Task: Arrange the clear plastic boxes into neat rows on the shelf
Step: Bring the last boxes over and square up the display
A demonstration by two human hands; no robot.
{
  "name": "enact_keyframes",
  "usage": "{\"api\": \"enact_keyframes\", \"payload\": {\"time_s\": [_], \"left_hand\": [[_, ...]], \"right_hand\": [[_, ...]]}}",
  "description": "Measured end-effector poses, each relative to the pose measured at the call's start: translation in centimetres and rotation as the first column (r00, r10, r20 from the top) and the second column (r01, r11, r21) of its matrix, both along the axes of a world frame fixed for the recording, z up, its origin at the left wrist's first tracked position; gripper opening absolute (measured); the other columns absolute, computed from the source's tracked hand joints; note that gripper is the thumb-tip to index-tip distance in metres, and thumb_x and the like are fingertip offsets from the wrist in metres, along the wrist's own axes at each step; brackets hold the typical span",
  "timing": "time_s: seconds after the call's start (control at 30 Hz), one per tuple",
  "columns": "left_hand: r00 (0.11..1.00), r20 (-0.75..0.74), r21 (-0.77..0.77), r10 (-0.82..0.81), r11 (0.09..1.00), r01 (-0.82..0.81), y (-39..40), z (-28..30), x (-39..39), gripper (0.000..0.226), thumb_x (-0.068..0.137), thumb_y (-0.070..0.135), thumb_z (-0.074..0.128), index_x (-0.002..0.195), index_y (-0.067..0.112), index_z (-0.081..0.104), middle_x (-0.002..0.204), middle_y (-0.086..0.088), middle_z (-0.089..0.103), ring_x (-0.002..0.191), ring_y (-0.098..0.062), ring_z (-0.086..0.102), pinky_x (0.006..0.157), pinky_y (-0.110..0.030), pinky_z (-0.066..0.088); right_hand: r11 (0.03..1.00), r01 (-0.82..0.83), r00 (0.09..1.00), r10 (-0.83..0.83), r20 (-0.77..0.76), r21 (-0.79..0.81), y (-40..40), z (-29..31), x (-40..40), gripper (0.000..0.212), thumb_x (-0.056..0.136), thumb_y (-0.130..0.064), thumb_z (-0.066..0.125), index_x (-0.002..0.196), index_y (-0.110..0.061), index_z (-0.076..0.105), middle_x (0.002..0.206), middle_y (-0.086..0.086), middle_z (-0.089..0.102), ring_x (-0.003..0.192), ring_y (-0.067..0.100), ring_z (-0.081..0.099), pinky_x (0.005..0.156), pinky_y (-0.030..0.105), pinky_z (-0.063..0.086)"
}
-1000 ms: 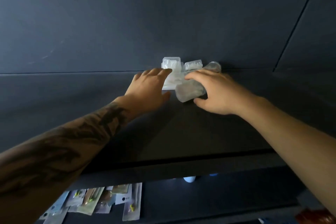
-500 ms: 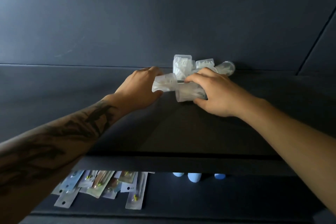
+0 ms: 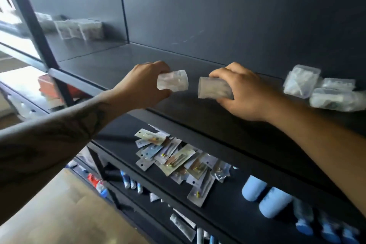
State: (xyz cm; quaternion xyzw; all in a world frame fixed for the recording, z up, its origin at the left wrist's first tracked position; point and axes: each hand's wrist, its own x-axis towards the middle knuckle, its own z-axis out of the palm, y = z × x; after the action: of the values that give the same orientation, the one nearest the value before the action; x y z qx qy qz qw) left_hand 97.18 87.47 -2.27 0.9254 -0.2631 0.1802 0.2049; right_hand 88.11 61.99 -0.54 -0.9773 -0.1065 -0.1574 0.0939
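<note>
Over the front part of the dark shelf (image 3: 198,105), the left hand (image 3: 142,83) holds a clear plastic box (image 3: 172,80), fingers curled round its left end. Just beside it, the right hand (image 3: 243,93) grips a second clear box (image 3: 214,87), fingers wrapped over its top. Three more boxes (image 3: 320,89) lie toward the shelf's right edge.
</note>
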Motion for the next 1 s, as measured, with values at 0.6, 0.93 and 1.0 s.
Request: {"api": "enact_keyframes", "payload": {"time_s": [0.6,0.93,1.0], "left_hand": [[0.967,-0.015,-0.079,0.255,0.964,-0.255,31.8,-1.1,1.3,0.055,0.078,0.031,0.088,0.126,0.017,0.066,0.121,-0.006,0.071,0.101,-0.025,0.064,0.089,-0.043,0.052],[0.929,-0.066,-0.131,0.364,0.920,-0.370,50.0,-3.8,3.9,0.054,0.080,0.030,0.085,0.128,0.019,0.064,0.125,-0.004,0.069,0.092,-0.018,0.061,0.073,-0.023,0.043],[0.922,-0.084,-0.143,0.378,0.911,-0.387,52.8,-4.4,4.1,0.053,0.080,0.029,0.086,0.128,0.018,0.065,0.124,-0.004,0.070,0.088,-0.015,0.060,0.068,-0.019,0.040]], "right_hand": [[0.975,-0.224,0.974,0.224,-0.014,0.005,30.5,-0.4,9.6,0.058,0.093,-0.037,0.064,0.148,-0.032,0.045,0.137,0.000,0.049,0.122,0.029,0.054,0.105,0.044,0.044],[0.959,-0.280,0.960,0.278,0.040,0.051,49.1,-3.3,15.9,0.058,0.092,-0.031,0.066,0.146,-0.030,0.046,0.134,0.007,0.052,0.113,0.035,0.059,0.096,0.046,0.051],[0.957,-0.286,0.958,0.285,0.029,0.052,52.1,-3.7,17.2,0.058,0.093,-0.029,0.066,0.147,-0.028,0.046,0.136,0.008,0.051,0.115,0.034,0.058,0.099,0.046,0.049]]}}
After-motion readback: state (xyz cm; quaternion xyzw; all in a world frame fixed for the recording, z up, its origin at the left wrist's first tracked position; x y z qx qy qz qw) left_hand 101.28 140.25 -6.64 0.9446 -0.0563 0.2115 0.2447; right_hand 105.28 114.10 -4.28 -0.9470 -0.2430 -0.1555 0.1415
